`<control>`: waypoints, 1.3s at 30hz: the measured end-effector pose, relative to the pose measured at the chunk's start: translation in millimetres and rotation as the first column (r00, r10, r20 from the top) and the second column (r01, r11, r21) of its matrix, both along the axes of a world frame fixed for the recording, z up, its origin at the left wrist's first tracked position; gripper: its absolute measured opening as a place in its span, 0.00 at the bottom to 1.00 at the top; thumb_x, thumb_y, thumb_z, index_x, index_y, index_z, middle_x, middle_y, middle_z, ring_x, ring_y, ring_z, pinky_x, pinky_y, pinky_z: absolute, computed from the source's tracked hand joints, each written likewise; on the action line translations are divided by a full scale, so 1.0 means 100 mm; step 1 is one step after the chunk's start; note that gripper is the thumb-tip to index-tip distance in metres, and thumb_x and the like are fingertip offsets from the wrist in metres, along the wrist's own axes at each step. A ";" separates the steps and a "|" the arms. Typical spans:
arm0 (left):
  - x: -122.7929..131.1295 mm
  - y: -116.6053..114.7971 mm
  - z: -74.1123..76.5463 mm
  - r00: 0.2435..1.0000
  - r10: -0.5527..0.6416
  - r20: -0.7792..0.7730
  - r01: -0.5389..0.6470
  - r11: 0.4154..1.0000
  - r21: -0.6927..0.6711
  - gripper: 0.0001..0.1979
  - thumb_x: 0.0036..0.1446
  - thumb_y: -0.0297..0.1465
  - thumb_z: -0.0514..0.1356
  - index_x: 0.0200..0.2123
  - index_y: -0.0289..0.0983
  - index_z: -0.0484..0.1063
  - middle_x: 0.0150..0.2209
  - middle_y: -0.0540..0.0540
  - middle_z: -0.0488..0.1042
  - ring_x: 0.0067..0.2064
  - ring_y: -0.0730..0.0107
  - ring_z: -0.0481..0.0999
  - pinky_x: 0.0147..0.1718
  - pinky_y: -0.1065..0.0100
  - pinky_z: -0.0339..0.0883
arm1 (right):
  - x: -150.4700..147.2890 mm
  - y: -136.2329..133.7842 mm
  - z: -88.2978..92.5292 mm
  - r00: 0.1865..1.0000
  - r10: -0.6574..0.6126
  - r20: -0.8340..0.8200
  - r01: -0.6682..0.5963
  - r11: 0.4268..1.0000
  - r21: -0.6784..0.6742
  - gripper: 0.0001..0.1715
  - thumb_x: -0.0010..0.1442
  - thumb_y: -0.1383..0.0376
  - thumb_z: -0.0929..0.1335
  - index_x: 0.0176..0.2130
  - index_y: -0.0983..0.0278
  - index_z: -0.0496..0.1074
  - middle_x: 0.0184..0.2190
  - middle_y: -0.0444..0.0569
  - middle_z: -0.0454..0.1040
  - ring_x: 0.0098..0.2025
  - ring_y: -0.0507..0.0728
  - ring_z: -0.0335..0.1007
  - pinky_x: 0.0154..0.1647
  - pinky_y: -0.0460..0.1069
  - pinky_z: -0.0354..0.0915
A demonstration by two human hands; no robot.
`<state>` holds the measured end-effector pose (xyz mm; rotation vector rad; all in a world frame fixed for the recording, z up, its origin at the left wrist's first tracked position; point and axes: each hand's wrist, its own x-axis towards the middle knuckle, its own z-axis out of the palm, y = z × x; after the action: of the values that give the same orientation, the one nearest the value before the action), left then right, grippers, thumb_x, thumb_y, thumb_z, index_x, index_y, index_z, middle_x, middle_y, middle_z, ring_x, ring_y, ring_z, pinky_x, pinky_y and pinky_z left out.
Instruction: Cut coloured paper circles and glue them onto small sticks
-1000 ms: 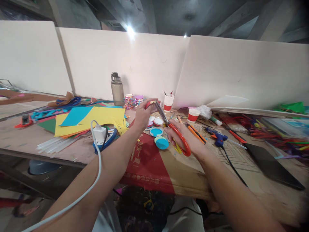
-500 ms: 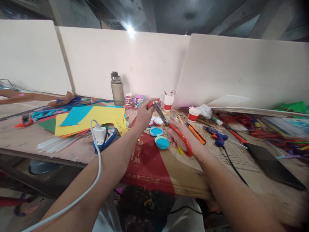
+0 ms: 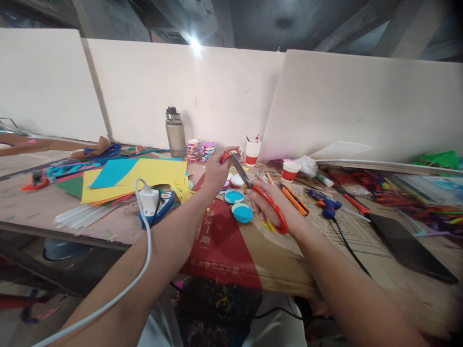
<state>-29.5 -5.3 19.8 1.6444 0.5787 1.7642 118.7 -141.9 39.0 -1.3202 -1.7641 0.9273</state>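
Note:
My left hand (image 3: 216, 169) is closed around a small round red-rimmed disc (image 3: 227, 155), held up above the cardboard sheet. My right hand (image 3: 275, 208) grips red-handled scissors (image 3: 260, 195), whose metal blades reach up to the disc's edge. Just below the hands lie several round discs with blue, pink and red faces (image 3: 238, 205) on the cardboard.
A cardboard sheet (image 3: 231, 250) covers the bench. Yellow and blue paper sheets (image 3: 137, 176) lie at left beside a white charger with cable (image 3: 149, 200). A metal bottle (image 3: 175, 132), red-and-white cups (image 3: 289, 171), orange knives (image 3: 292, 198), a blue glue gun (image 3: 327, 206) and a dark tablet (image 3: 405, 246) stand around.
Both hands and the scissors have shifted slightly; the scissor blades stay at the disc's edge. Nothing else has moved.

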 end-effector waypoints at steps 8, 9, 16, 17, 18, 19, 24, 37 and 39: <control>0.00 0.03 -0.03 0.999 0.029 -0.027 -0.029 1.000 0.009 0.11 0.55 0.31 0.65 0.43 0.42 0.81 0.45 0.47 0.80 0.49 0.64 0.78 0.49 0.66 0.73 | -0.02 -0.01 0.03 1.000 -0.011 0.028 0.011 1.000 0.013 0.10 0.62 0.59 0.62 0.31 0.61 0.61 0.17 0.37 0.63 0.15 0.47 0.59 0.16 0.42 0.59; 0.00 0.02 -0.03 0.999 0.037 -0.030 -0.037 0.999 0.013 0.11 0.55 0.31 0.65 0.43 0.42 0.81 0.45 0.47 0.81 0.49 0.64 0.78 0.49 0.66 0.73 | -0.01 -0.01 0.03 0.999 -0.011 0.030 0.011 1.000 0.014 0.10 0.62 0.59 0.62 0.31 0.61 0.61 0.18 0.37 0.64 0.15 0.47 0.60 0.15 0.42 0.59; 0.02 -0.02 0.00 0.997 0.067 -0.043 -0.066 0.998 0.019 0.11 0.55 0.31 0.65 0.42 0.42 0.81 0.43 0.47 0.81 0.46 0.65 0.78 0.48 0.66 0.72 | 0.02 0.00 -0.02 0.997 0.023 0.076 -0.029 0.996 0.079 0.13 0.64 0.57 0.62 0.29 0.60 0.58 0.16 0.36 0.62 0.16 0.48 0.62 0.20 0.43 0.62; 0.02 -0.03 0.01 0.997 0.068 -0.044 -0.068 0.998 0.020 0.11 0.55 0.31 0.65 0.42 0.42 0.81 0.43 0.47 0.81 0.46 0.65 0.78 0.48 0.66 0.72 | 0.02 0.00 -0.02 0.997 0.027 0.075 -0.034 0.996 0.084 0.14 0.64 0.57 0.62 0.29 0.60 0.58 0.16 0.36 0.62 0.17 0.48 0.62 0.20 0.43 0.61; 0.02 -0.03 0.01 0.997 0.069 -0.045 -0.068 0.997 0.021 0.11 0.55 0.31 0.65 0.42 0.42 0.81 0.43 0.47 0.81 0.47 0.65 0.78 0.48 0.66 0.72 | 0.01 0.00 -0.01 0.997 0.029 0.072 -0.035 0.996 0.085 0.14 0.64 0.57 0.62 0.29 0.60 0.58 0.16 0.36 0.63 0.17 0.48 0.62 0.20 0.43 0.61; 0.02 -0.03 0.01 0.997 0.070 -0.045 -0.069 0.997 0.023 0.11 0.55 0.31 0.65 0.42 0.41 0.81 0.43 0.46 0.81 0.47 0.65 0.78 0.48 0.66 0.72 | 0.01 0.00 0.00 0.997 0.028 0.070 -0.034 0.996 0.082 0.14 0.64 0.57 0.62 0.29 0.59 0.58 0.17 0.36 0.63 0.17 0.49 0.62 0.21 0.43 0.61; 0.02 -0.02 0.00 0.996 0.081 -0.047 -0.079 0.996 0.030 0.11 0.55 0.30 0.65 0.42 0.41 0.81 0.43 0.47 0.81 0.46 0.65 0.79 0.47 0.66 0.72 | -0.03 -0.03 0.05 0.997 0.010 0.076 -0.015 0.998 0.061 0.11 0.63 0.62 0.62 0.28 0.59 0.57 0.16 0.37 0.63 0.18 0.49 0.63 0.23 0.44 0.63; 0.03 -0.02 -0.02 0.996 0.065 -0.056 -0.064 0.998 0.020 0.10 0.56 0.30 0.64 0.42 0.42 0.81 0.43 0.47 0.81 0.46 0.66 0.79 0.47 0.66 0.72 | -0.05 -0.04 0.07 0.997 -0.022 0.071 0.019 0.999 0.034 0.12 0.62 0.65 0.62 0.27 0.60 0.58 0.15 0.37 0.62 0.16 0.49 0.62 0.21 0.43 0.60; 0.03 -0.03 -0.01 0.996 0.068 -0.064 -0.067 0.998 0.021 0.10 0.56 0.31 0.64 0.42 0.42 0.81 0.43 0.47 0.81 0.45 0.66 0.79 0.47 0.66 0.72 | -0.04 -0.03 0.06 0.997 -0.021 0.068 0.019 0.999 0.032 0.13 0.63 0.64 0.61 0.27 0.60 0.58 0.16 0.38 0.63 0.16 0.48 0.62 0.19 0.43 0.60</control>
<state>-26.3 -7.9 19.0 1.7186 0.6561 1.7746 114.4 -145.1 44.9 -1.3618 -1.8071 0.8487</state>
